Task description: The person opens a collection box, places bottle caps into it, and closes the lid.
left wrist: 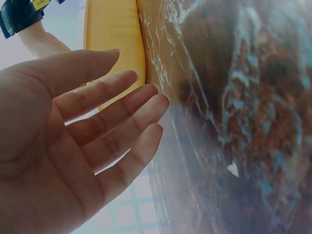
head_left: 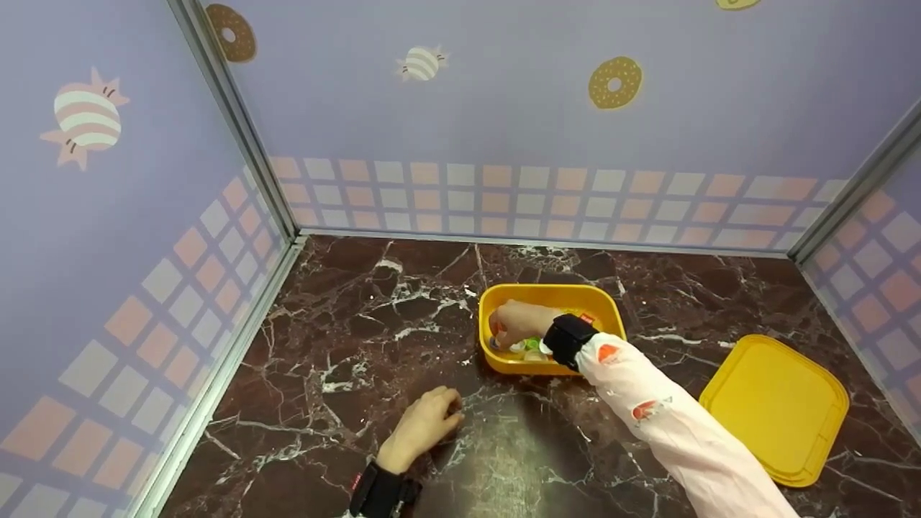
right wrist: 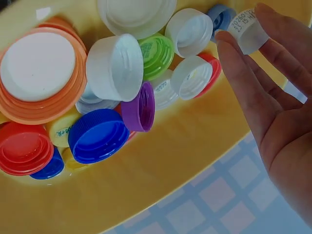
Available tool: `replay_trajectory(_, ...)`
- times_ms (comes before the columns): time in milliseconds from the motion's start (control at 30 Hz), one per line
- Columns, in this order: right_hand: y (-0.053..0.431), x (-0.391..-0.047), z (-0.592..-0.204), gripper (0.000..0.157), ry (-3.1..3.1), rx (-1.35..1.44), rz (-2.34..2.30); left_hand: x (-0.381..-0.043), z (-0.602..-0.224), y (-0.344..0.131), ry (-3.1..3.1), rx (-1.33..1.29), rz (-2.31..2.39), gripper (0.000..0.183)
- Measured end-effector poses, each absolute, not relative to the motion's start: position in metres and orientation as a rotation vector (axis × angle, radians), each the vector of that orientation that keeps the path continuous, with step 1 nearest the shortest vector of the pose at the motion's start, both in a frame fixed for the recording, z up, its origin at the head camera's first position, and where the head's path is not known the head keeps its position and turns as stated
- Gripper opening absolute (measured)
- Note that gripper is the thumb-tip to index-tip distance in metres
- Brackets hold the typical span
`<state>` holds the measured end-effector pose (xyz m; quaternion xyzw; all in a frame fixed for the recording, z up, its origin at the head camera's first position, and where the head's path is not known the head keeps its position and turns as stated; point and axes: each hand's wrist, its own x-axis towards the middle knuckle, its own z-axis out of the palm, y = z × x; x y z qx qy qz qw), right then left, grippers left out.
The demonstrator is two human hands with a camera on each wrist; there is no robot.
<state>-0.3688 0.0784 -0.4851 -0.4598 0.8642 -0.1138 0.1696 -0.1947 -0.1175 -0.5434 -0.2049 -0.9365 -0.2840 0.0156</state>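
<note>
My right hand is inside the yellow plastic box. In the right wrist view its thumb and fingers pinch a white bottle cap with dark printing on its side. Beside it in the box lie several loose caps, among them a blue cap, a purple cap, a green cap and a large orange cap with a white top. My left hand is low at the table, left of and nearer than the box, its fingers relaxed and holding nothing.
A yellow lid lies flat on the dark marbled table, right of the box. Purple panels with candy and donut prints stand at the back wall and on both sides.
</note>
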Motion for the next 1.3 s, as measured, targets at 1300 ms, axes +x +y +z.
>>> replay_trajectory(1300,0.115,-0.369,-0.467,0.021,2.557,-1.192,-0.417,-0.196,-0.543,-0.113,-2.908,-0.664,-0.857,0.011)
